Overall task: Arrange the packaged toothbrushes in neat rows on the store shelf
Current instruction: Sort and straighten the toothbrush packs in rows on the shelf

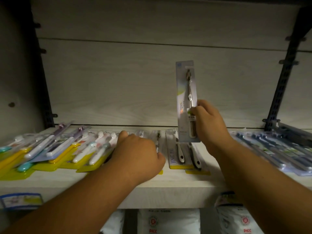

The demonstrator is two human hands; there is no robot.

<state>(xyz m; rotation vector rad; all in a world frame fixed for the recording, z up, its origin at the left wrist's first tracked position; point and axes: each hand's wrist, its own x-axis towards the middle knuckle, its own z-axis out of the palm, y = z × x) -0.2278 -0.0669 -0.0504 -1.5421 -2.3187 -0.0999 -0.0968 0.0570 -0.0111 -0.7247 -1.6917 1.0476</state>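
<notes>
Shelf (pixel 185 181): pale wood-look board across the whole width, with a matching back panel behind it.
Price label (pixel 21 200): blue-edged, on the shelf's front edge at far left; print too blurred to read.
Yellow-backed packs (pixel 55 154): toothbrushes on yellow cards, lying flat and overlapping at slanted angles on the left part of the shelf; white, teal and purple handles, heads toward the back.
Left hand (pixel 138 152): palm down on the right end of that overlapping group, knuckles raised and fingers bent forward over the packs; fingertips hidden, so cannot tell whether gripping or only pressing.
Clear pack (pixel 158 141): flat on the shelf just right of the left hand, one dark brush inside, partly covered by the thumb.
White bags (pixel 168 222): on the level below, red round marks on the fronts.
Twin pack (pixel 181 152): flat at mid-shelf between the two hands, two white-and-black handles, yellow strip at the near end.
Upright pack (pixel 185 92): single brush on a grey card, held vertical above the twin pack, clear of the shelf.
Right hand (pixel 209 125): fingers (pixel 196 110) pinching the right edge of the upright pack near its lower half.
Blue packs (pixel 273 149): dark-handled brushes side by side, flat on the right part of the shelf.
Slotted upright (pixel 283 76): dark metal rail at the right, behind the blue packs.
</notes>
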